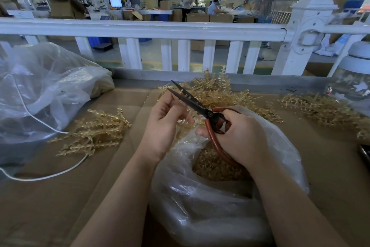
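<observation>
Sprue strip [181, 126], tan plastic, is the item in hand, held just above the open bag [200, 206], its upper end between the parted scissor blades. My entries run from largest down, each placed from that bag.

1. Cardboard sheet [60, 196]: under the bag and spreading to all sides.
2. Large clear sack [40, 90]: well to the left, slumped, with a white cord [40, 176] trailing out.
3. Uncut strips, three heaps: one behind the bag [216, 90], one to its left [96, 132], one to its right [320, 108].
4. Cut pieces [216, 168]: inside the bag, a shallow layer.
5. Right hand [240, 136]: over the bag mouth, wrapped round the red handles.
6. Left hand [164, 120]: above the bag's left rim, fingers pinching the strip.
7. Scissors [200, 106]: above the bag, points aimed away from me, blades apart.

I judge the job part done. Some pieces are bagged, but the three heaps outweigh them, and this strip has cuts left.
</observation>
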`<state>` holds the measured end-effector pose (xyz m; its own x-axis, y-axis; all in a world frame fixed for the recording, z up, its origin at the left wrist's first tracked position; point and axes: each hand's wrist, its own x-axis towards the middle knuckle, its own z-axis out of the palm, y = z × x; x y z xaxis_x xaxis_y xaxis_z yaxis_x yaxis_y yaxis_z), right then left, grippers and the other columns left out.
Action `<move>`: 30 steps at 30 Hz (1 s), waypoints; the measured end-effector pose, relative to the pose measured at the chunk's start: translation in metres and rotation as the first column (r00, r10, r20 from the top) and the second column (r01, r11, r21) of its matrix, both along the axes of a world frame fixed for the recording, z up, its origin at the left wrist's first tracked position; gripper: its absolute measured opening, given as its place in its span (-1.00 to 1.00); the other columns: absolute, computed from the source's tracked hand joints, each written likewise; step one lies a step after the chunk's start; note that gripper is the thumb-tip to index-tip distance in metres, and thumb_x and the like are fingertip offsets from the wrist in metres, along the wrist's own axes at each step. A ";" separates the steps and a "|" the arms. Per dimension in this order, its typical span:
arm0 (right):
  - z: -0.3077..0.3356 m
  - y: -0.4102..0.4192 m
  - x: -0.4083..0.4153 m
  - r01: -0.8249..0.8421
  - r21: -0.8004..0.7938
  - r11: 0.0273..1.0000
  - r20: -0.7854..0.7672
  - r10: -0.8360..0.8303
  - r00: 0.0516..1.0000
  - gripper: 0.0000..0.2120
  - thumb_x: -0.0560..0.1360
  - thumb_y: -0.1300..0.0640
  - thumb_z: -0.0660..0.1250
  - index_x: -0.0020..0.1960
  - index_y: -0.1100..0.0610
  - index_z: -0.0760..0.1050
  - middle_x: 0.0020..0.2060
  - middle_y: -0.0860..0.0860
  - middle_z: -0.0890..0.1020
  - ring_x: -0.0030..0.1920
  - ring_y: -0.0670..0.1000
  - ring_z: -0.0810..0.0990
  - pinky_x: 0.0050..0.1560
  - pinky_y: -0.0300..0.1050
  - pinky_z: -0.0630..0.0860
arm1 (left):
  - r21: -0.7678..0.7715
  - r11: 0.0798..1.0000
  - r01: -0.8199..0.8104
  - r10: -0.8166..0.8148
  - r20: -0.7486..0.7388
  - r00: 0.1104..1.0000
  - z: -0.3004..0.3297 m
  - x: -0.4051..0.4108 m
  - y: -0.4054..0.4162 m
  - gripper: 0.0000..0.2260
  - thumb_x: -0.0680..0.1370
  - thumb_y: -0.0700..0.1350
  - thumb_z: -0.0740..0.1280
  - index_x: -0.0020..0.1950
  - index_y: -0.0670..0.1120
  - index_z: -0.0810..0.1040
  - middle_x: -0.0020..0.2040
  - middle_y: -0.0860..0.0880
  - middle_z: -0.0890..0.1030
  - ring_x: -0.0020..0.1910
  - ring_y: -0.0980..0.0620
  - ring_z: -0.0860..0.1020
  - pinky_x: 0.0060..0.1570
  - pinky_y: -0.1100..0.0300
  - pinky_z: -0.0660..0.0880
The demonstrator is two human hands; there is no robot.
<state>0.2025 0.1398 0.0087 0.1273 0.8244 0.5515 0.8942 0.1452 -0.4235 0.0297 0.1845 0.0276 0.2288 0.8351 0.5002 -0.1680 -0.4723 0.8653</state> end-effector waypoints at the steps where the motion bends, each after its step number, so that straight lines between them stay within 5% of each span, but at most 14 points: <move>1: 0.000 0.000 0.000 0.002 0.003 1.000 0.002 -0.002 1.000 -0.32 0.27 -0.61 0.15 -0.19 -0.01 0.60 -0.37 -0.19 0.59 -0.35 -0.18 0.54 -0.34 -0.26 0.52 | 0.009 1.000 -0.008 0.008 -0.008 1.000 0.000 0.000 0.000 -0.87 0.62 -0.38 0.16 0.06 -0.35 0.48 -0.32 -0.14 0.54 -0.36 0.07 0.54 -0.20 0.37 0.45; 8: 0.001 -0.002 0.001 0.006 0.012 1.000 0.014 -0.006 1.000 -0.47 0.28 -0.59 0.19 -0.23 -0.13 0.48 -0.42 -0.27 0.46 -0.40 -0.26 0.45 -0.40 -0.42 0.21 | 0.032 0.999 0.011 -0.009 -0.049 0.999 -0.001 0.001 0.002 -0.88 0.63 -0.38 0.17 0.02 -0.27 0.49 -0.24 -0.04 0.62 -0.39 0.02 0.54 -0.15 0.22 0.50; 14: 0.003 -0.004 -0.001 -0.014 0.069 0.998 -0.002 0.014 1.000 -0.55 0.31 -0.54 0.25 -0.27 -0.16 0.37 -0.45 -0.31 0.37 -0.44 -0.29 0.39 -0.41 -0.45 0.16 | 0.034 0.998 0.056 -0.054 -0.041 0.998 0.000 0.003 0.000 -0.84 0.62 -0.37 0.18 -0.01 -0.18 0.50 -0.35 0.04 0.62 -0.42 0.11 0.56 -0.21 0.40 0.44; 20: 0.004 -0.004 -0.002 -0.059 0.106 0.993 -0.050 0.065 0.997 -0.54 0.31 -0.59 0.14 -0.32 -0.20 0.27 -0.45 -0.35 0.36 -0.46 -0.30 0.41 -0.48 -0.43 0.24 | 0.038 0.995 0.090 -0.089 -0.012 0.996 0.000 0.004 0.000 -0.84 0.62 -0.38 0.18 0.00 -0.19 0.50 -0.29 0.08 0.61 -0.43 0.13 0.53 -0.26 0.41 0.42; 27: -0.003 0.002 0.001 -0.064 0.007 0.998 -0.096 0.065 0.993 -0.56 0.32 -0.44 0.41 -0.31 -0.08 0.44 -0.47 -0.20 0.48 -0.36 -0.19 0.54 -0.33 -0.41 0.40 | 0.060 0.997 0.048 -0.045 -0.053 0.998 -0.004 0.004 0.002 -0.82 0.59 -0.32 0.14 0.10 -0.20 0.49 -0.17 0.11 0.61 -0.43 0.09 0.53 -0.22 0.29 0.48; 30: -0.003 0.001 0.001 -0.077 -0.037 0.996 -0.115 0.073 0.991 -0.42 0.21 -0.59 0.28 -0.27 -0.06 0.47 -0.43 -0.17 0.53 -0.39 -0.16 0.52 -0.37 -0.34 0.41 | 0.076 0.996 0.039 -0.034 -0.069 0.997 -0.004 0.004 0.002 -0.81 0.58 -0.28 0.14 0.13 -0.21 0.48 -0.16 0.09 0.60 -0.44 0.08 0.52 -0.23 0.27 0.47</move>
<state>0.2031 0.1413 0.0062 0.1242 0.8555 0.5027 0.8272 0.1905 -0.5287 0.0340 0.1870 0.0232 0.2940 0.7850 0.5452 -0.1286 -0.5328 0.8364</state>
